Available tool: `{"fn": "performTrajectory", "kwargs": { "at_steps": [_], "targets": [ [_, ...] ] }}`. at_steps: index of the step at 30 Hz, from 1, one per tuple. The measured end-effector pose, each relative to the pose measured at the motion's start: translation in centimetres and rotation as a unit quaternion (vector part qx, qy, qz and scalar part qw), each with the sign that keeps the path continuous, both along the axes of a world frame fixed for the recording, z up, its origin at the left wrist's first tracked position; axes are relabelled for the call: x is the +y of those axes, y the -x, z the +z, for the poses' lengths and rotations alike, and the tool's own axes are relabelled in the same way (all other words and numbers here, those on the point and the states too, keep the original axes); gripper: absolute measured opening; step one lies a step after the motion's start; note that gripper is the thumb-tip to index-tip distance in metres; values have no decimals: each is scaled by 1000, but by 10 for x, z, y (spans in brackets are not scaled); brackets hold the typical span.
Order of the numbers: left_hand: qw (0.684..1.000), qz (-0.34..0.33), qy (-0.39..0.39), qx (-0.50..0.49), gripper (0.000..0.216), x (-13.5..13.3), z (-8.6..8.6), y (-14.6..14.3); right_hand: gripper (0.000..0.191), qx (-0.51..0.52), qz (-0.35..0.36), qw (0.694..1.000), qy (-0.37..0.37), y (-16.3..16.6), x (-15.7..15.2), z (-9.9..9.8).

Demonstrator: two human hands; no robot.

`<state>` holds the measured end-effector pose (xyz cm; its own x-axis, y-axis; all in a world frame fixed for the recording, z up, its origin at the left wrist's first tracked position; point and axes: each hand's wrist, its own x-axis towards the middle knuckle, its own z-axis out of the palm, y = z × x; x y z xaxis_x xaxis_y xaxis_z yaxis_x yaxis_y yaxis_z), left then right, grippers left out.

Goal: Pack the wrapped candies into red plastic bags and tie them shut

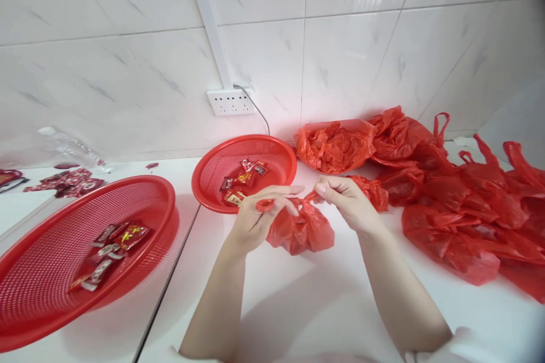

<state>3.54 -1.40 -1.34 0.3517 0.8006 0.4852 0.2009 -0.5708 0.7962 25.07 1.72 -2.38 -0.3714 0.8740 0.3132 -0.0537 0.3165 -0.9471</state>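
A small red plastic bag (pixel 303 232) with a gathered top is between my two hands, just over the white table. My left hand (pixel 259 215) has a twisted handle of the bag between thumb and fingers, with some fingers stretched out over it. On the other side, my right hand (pixel 347 198) pinches the opposite handle between thumb and forefinger. The bag's contents are hidden by the red plastic. Just beyond my left hand stands a round red basket (pixel 204 167) holding several wrapped sweets (pixel 249 173).
A larger red basket (pixel 166 193) with wrapped snacks (pixel 114 244) stands at the left. Filled red bags (pixel 451 238) crowd the right side. Behind them is a container of crumpled bags (pixel 336 144). A clear bottle (pixel 74 147) and red packets (pixel 70 181) lie back left, and a socket strip (pixel 230 103) is on the wall.
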Motion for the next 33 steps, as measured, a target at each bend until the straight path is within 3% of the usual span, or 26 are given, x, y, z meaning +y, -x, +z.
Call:
{"fn": "performTrajectory", "kwargs": {
  "at_steps": [8,14,17,20,23,28,31,33],
  "targets": [
    [997,60,-31,25,46,-5,12,29,38,-52,-119,991,-29,-40,-6,16],
    [995,63,21,74,46,-10,18,56,40,-96,-254,961,-49,-65,-13,25],
    [990,46,77,107,41,-9,19,58,41,-158,-247,955,-47,-69,-13,25],
    [968,13,140,209,36,-5,20,49,41,-262,-260,928,-56,-71,-8,20],
    [942,5,167,291,37,1,14,35,39,-400,-256,877,-76,-63,1,11],
    [924,69,191,323,39,12,0,27,34,-564,-272,770,-119,-13,6,-9],
    [923,74,185,331,39,14,-3,30,57,-579,-188,779,-151,20,1,-21],
    [919,67,184,341,40,15,-2,31,60,-601,-96,788,-97,33,0,-27]
  ]
}}
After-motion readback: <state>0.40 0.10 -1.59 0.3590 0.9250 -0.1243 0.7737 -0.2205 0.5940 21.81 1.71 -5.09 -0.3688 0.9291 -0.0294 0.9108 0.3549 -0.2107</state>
